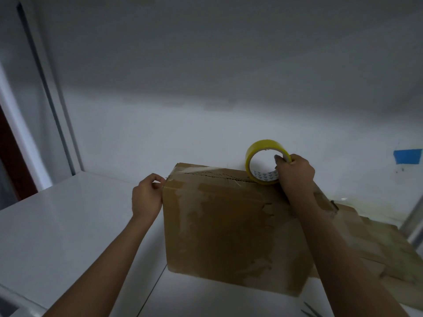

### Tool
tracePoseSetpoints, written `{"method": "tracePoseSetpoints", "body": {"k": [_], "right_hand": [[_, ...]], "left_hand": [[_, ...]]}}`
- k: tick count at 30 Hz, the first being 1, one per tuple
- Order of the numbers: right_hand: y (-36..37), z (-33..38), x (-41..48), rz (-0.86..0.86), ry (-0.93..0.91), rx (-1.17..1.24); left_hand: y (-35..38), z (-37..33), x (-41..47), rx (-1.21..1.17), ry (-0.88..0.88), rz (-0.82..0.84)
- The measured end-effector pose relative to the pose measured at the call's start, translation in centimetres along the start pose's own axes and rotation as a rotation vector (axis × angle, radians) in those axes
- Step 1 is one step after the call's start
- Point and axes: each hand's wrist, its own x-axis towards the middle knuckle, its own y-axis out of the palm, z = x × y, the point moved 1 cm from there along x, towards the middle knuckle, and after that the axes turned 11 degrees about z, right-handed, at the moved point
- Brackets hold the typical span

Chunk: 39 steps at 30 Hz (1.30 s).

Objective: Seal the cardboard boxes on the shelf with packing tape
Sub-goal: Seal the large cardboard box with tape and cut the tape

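Brown cardboard box (229,225) on the white shelf (57,225), standing right of centre with its broad face toward the camera. Face worn, patched with pale torn strips and old tape. Along the top, a ragged open seam with the corrugated edge showing. Yellow tape roll (266,165) upright on that top edge, at the right end of the seam, close to the white wall (160,133). Right grip (295,175) closed round the roll, fingers hooked through its core and over the rim. Left grip (146,197) at the box's upper left corner, fingers curled, thumb and forefinger pinching the corner edge. Behind and right of the box, more flattened cardboard (377,243) lying on the shelf. Blue tape patch (407,156) stuck on the wall, far right, well apart from the roll.
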Motion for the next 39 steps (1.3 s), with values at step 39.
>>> {"method": "tracePoseSetpoints", "body": {"k": [39], "right_hand": [[-0.6, 0.3, -0.6, 0.074, 0.037, 0.045]], "left_hand": [[1.4, -10.8, 0.2, 0.695, 0.414, 0.743]]}}
